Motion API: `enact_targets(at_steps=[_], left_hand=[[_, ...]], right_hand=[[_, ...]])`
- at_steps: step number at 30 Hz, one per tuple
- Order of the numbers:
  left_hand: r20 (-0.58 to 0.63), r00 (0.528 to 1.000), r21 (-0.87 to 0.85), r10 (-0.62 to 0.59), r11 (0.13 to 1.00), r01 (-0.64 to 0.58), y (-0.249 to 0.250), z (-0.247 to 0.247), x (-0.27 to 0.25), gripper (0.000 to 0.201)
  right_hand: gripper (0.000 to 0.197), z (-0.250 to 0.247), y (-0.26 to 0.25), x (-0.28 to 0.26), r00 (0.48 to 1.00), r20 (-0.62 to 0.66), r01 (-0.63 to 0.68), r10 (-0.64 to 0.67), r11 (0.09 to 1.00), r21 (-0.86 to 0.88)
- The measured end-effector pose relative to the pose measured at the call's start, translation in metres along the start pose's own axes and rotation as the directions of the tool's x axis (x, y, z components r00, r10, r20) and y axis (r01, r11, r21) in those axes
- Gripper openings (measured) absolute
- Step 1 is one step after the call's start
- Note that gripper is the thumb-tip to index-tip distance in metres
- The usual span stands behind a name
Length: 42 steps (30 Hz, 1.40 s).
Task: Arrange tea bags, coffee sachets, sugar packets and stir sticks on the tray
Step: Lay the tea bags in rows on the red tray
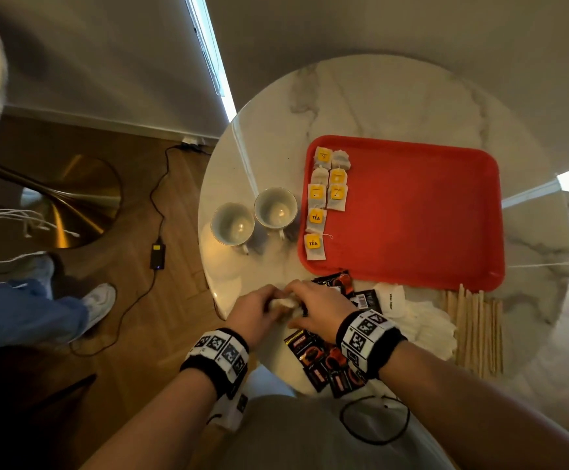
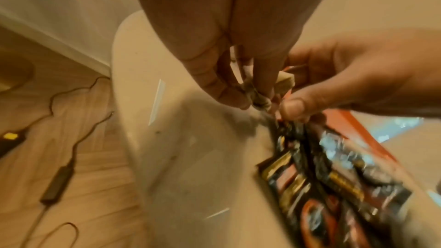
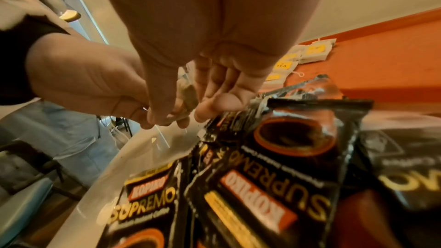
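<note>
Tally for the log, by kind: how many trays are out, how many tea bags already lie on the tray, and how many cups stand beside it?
Red tray: 1
Tea bags lying on it: 8
Cups beside it: 2
Total: 11

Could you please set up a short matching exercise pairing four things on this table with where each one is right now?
Things:
1. tea bags
2. stir sticks
3. cups
4. coffee sachets

Places:
A. left of the tray, off it
B. table's near edge, under the right hand
C. on the tray's left side
D. right of the white packets

Pairs: 1-C, 2-D, 3-A, 4-B
</note>
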<state>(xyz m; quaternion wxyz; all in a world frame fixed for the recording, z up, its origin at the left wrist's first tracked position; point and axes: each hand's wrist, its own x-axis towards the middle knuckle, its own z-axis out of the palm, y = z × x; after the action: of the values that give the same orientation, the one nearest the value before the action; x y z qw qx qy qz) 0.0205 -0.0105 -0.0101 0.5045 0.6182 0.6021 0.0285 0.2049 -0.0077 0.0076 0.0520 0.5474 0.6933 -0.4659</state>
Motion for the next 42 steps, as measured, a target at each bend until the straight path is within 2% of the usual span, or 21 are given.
enact_targets(at_steps=[3, 6, 11, 15, 17, 19, 24, 29, 33, 35, 37, 39, 42], left_hand=[[-0.035, 0.999, -0.145, -0.007, 0.989, 0.002, 0.013, -0.003, 0.006, 0.017], [-0.049, 0.999, -0.334, 0.003, 0.942, -0.019, 0.027, -0.006, 0.015, 0.015], [0.026, 0.998, -0.58, 0.05, 0.814, -0.026, 0.048, -0.009, 0.026, 0.025], [0.072, 0.997, -0.719, 0.023, 0.694, 0.036, 0.052, -0.004, 0.035, 0.026], [0.078, 0.997, -0.726, 0.026, 0.686, 0.039, 0.054, -0.002, 0.037, 0.024], [0.07, 0.997, -0.693, 0.041, 0.721, 0.019, 0.057, -0.001, 0.039, 0.021], [-0.063, 0.997, -0.519, 0.038, 0.852, -0.066, 0.06, 0.001, 0.044, 0.019], [-0.077, 0.989, -0.467, 0.127, 0.872, -0.148, 0.075, -0.002, 0.047, 0.02], [-0.085, 0.994, -0.495, 0.073, 0.862, -0.106, 0.078, -0.004, 0.055, 0.019], [-0.097, 0.994, -0.478, 0.059, 0.873, -0.099, 0.079, -0.005, 0.057, 0.019], [-0.091, 0.993, -0.477, 0.074, 0.872, -0.109, 0.083, -0.006, 0.056, 0.02], [-0.084, 0.995, -0.509, 0.062, 0.855, -0.096, 0.084, -0.004, 0.058, 0.02], [-0.089, 0.995, -0.524, 0.033, 0.849, -0.075, 0.08, -0.002, 0.06, 0.016]], right_hand=[[0.054, -0.008, 0.001, -0.005, 0.989, -0.142, 0.051, -0.039, 0.996, 0.08], [0.04, -0.024, 0.005, -0.013, 0.966, -0.249, 0.093, -0.065, 0.99, 0.105], [0.017, -0.049, 0.018, -0.024, 0.951, -0.309, 0.071, 0.024, 0.954, 0.292], [0.016, -0.059, 0.029, -0.025, 0.925, -0.351, 0.002, 0.144, 0.923, 0.384], [0.013, -0.062, 0.031, -0.022, 0.914, -0.327, -0.039, 0.24, 0.853, 0.52], [0.009, -0.065, 0.03, -0.021, 0.909, -0.292, -0.037, 0.297, 0.755, 0.654], [0.011, -0.071, 0.028, -0.019, 0.9, -0.259, -0.019, 0.349, 0.627, 0.779], [0.01, -0.07, 0.027, -0.016, 0.922, -0.227, -0.039, 0.313, 0.658, 0.752], [0.031, -0.074, 0.022, -0.021, 0.935, -0.217, -0.015, 0.281, 0.641, 0.767], [0.028, -0.075, 0.024, -0.023, 0.939, -0.228, 0.007, 0.256, 0.65, 0.76], [0.013, -0.072, 0.032, -0.02, 0.92, -0.285, 0.009, 0.27, 0.712, 0.702], [0.007, -0.07, 0.043, -0.014, 0.873, -0.361, -0.018, 0.327, 0.762, 0.647], [0.007, -0.078, 0.055, -0.001, 0.8, -0.411, -0.059, 0.436, 0.741, 0.669]])
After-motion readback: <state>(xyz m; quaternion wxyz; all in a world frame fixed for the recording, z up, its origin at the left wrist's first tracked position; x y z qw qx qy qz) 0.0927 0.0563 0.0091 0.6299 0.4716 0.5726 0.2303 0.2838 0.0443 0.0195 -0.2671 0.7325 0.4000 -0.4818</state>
